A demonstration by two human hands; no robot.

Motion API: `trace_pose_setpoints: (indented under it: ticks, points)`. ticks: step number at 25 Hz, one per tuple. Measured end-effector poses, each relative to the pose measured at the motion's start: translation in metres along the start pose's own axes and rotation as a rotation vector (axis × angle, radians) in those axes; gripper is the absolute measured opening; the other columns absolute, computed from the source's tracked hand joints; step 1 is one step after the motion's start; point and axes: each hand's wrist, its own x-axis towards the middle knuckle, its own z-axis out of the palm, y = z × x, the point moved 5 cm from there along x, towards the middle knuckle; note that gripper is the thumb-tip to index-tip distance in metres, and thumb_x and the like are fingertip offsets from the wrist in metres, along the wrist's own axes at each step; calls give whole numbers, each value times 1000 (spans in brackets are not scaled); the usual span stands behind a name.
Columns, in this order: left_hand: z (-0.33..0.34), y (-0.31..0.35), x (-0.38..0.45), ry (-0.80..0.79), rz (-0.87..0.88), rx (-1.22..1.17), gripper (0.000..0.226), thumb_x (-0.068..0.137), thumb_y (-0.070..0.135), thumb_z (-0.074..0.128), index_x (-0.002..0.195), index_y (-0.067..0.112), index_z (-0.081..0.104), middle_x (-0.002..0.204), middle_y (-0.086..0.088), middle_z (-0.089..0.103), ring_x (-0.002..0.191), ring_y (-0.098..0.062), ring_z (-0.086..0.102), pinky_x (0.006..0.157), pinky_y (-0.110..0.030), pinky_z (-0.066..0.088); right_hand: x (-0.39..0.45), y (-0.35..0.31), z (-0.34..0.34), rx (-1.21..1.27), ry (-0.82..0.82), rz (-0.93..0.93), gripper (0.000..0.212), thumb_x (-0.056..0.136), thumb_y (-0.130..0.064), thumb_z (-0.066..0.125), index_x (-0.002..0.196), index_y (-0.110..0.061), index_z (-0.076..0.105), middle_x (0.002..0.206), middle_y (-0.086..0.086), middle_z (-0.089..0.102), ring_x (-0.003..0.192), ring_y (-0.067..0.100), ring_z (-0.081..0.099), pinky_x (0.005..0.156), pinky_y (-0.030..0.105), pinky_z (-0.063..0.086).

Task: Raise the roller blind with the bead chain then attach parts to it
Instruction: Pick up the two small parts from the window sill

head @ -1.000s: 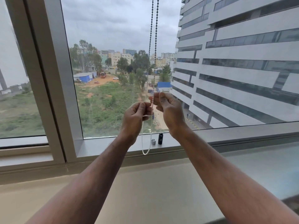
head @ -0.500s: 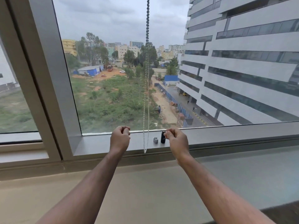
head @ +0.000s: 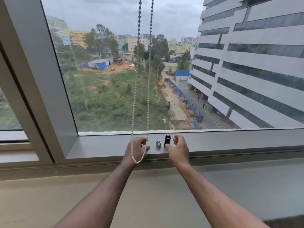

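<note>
White bead chain (head: 148,102) hangs vertical, loop draped over my loosely curled left hand (head: 135,149); my right hand (head: 178,148), fingers spread, brackets the upright black part (head: 167,141)

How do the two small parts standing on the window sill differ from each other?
The short silver metal cylinder is pale and shiny; the taller black plastic cylinder is dark and matt. The silver one stands lower, the black one rises well above it. The silver one stands free; the right hand has its thumb at the black one's base, fingers open around it. Both stand upright, side by side, on the grey window sill.
</note>
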Motion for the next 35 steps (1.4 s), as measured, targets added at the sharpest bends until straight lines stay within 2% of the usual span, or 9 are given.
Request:
trace_pose_setpoints:
  ticks: [2,8,14,19,23,25,26,30,35]
  points:
    - [10,8,5,-6,60,29,39,83,13,82,120,5,73,111,-12,75,90,-18,65,78,-15,39,6,2,6,-8,-46,-4,56,90,-16,76,138,-16,49,141,5,60,131,19,57,107,34,48]
    - [38,26,18,-13,87,74,45,82,17,83,124,4,72,114,-17,75,103,-32,70,93,-32,49,19,3,16,-74,-104,-44,40,90,-20,74,126,-18,57,119,5,72,110,25,68,98,42,54]
    - [44,29,19,3,124,123,24,85,12,76,108,5,77,105,-16,76,104,-34,67,88,-37,52,23,4,20,-96,-116,-71,23,95,-20,67,118,-19,64,109,5,74,102,25,68,87,36,53]
    - [33,17,16,21,138,84,24,90,7,70,114,6,75,110,-15,74,104,-31,70,88,-25,46,23,5,18,-69,-123,-71,18,95,-19,67,113,-19,66,104,2,73,98,24,67,85,36,53]
    - [8,3,4,89,68,-95,29,96,1,63,123,5,72,113,-16,66,97,-21,72,92,-29,54,11,3,17,4,-139,-58,16,96,-20,67,112,-22,66,100,-1,71,95,23,66,82,37,54]
    - [-8,-6,-5,127,12,-184,29,96,3,65,124,6,72,112,-10,65,87,2,69,81,-11,52,2,1,15,71,-128,-54,11,97,-20,66,107,-23,65,95,-3,70,92,22,67,76,34,51]
    - [-15,-11,-10,146,-14,-256,30,95,4,67,124,8,71,111,-8,67,86,3,68,77,-6,48,-3,-1,14,102,-121,-57,10,97,-20,65,106,-25,65,95,-4,70,93,21,67,76,33,50]
    - [-49,-25,-36,182,-115,-697,21,95,7,72,114,15,66,111,-10,72,103,-18,76,90,-28,58,-34,-6,7,297,-127,-32,20,101,-20,61,118,-31,63,102,-7,71,93,13,73,86,33,56]
    - [-79,-22,-62,227,-85,-1031,20,93,3,71,112,10,70,99,-8,77,105,-18,77,88,-23,59,-70,-3,8,426,-157,-5,29,102,-16,62,124,-35,63,101,-1,72,81,6,73,77,29,61]
